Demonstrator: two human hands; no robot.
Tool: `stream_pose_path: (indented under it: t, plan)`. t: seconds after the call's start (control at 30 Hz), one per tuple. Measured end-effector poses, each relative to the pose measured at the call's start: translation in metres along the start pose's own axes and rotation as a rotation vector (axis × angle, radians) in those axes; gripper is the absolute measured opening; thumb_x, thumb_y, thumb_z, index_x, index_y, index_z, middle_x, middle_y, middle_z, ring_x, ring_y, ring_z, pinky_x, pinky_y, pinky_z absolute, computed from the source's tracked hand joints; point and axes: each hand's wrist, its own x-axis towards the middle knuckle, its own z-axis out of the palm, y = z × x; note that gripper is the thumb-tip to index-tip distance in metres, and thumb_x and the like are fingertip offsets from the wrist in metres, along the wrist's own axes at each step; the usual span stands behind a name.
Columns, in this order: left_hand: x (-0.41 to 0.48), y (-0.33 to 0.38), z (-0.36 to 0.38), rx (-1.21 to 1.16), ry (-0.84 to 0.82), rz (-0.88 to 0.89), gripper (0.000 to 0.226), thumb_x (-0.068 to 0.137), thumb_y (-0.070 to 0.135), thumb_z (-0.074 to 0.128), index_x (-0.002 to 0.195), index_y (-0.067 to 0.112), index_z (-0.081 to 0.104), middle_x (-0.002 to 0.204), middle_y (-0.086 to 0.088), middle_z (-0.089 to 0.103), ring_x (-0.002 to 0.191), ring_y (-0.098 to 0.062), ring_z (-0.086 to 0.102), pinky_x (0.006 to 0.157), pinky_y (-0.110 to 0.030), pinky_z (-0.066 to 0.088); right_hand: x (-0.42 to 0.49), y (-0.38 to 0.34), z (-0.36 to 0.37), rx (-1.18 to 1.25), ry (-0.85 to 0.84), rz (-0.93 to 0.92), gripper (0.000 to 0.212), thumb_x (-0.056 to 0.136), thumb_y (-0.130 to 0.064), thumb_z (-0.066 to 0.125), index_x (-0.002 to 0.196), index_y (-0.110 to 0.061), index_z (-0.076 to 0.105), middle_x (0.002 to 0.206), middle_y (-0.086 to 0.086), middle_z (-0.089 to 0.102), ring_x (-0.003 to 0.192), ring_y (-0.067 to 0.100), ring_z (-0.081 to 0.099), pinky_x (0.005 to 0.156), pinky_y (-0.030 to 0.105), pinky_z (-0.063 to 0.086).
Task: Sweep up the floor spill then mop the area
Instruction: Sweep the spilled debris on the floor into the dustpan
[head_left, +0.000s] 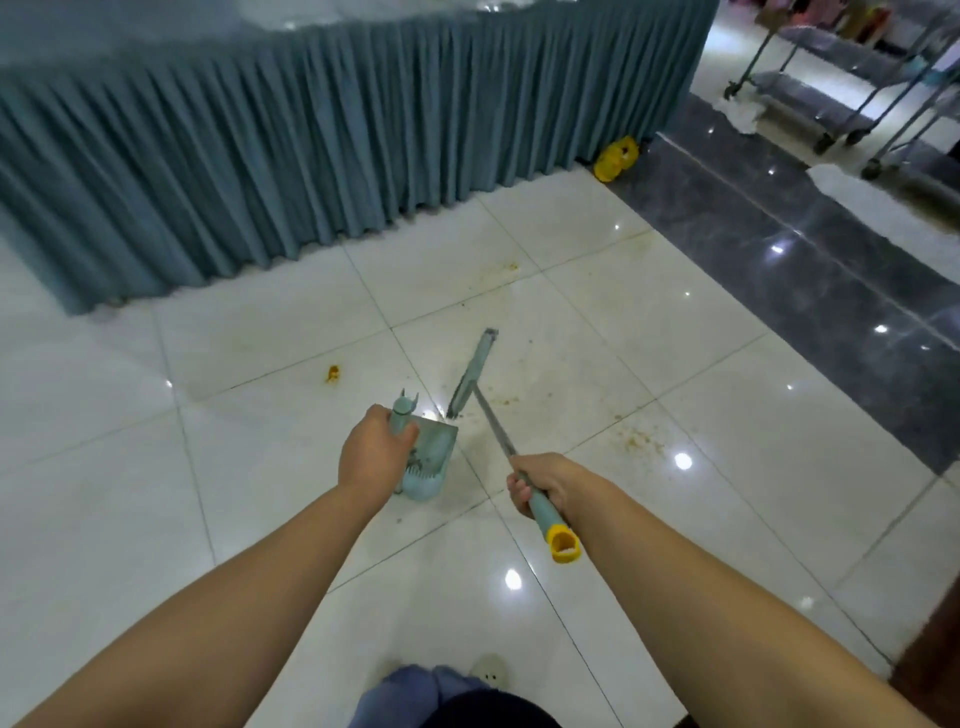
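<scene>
The left hand (376, 452) clenches the teal dustpan (428, 457) by its upright handle at centre frame; the right hand (545, 486) grasps the broom (493, 426) shaft, its head just beyond the pan's lip; spill crumbs (636, 441) scatter right of centre, an orange blob (333, 372) left of centre. A hard stroke would likely smear residue or flick crumbs past the pan; the pan's contents are hard to make out; no mop shows.

One wide-angle view, worn on the person's head, faces forward and steeply down at the tiled floor (597, 322). It sits close: both forearms run in from 7 and 5 o'clock to the hands, left hand (371, 452) and right hand (545, 483), near centre. A table skirt (311, 145) bends across 11 o'clock.
</scene>
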Motion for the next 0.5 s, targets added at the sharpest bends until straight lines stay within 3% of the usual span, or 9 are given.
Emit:
stream_pose_path:
  t: [0.1,0.23,0.5]
  plan:
    - [0.009,-0.034,-0.029,-0.01,0.068,-0.061,0.023,0.094,0.028,0.053,0.099,0.005,0.051,0.087,-0.008,0.056,0.076,-0.023,0.052,0.062,-0.027,0.036,0.014,0.007,0.036,-0.092,-0.031,0.069,0.026,0.101,-0.017,0.043,0.077,-0.007,0.04,0.059,0.004,0.036,0.02,0.009,0.032,0.027,0.009,0.03]
    - [0.019,-0.087,-0.07,-0.046,0.13,-0.145,0.023,0.093,0.028,0.053,0.094,0.005,0.05,0.084,-0.01,0.057,0.076,-0.026,0.053,0.061,-0.028,0.037,0.029,0.024,0.085,-0.112,-0.085,0.146,0.025,0.1,-0.015,0.044,0.078,-0.006,0.042,0.04,0.004,0.038,0.022,0.01,0.031,0.027,0.01,0.03]
    - [0.022,-0.188,-0.142,-0.258,0.267,-0.372,0.025,0.091,0.03,0.054,0.089,0.005,0.051,0.082,-0.014,0.061,0.076,-0.034,0.062,0.066,-0.039,0.05,0.047,0.048,0.183,-0.135,-0.16,0.178,0.023,0.099,-0.015,0.044,0.077,-0.008,0.042,0.042,0.004,0.04,0.023,0.009,0.034,0.026,0.011,0.031]
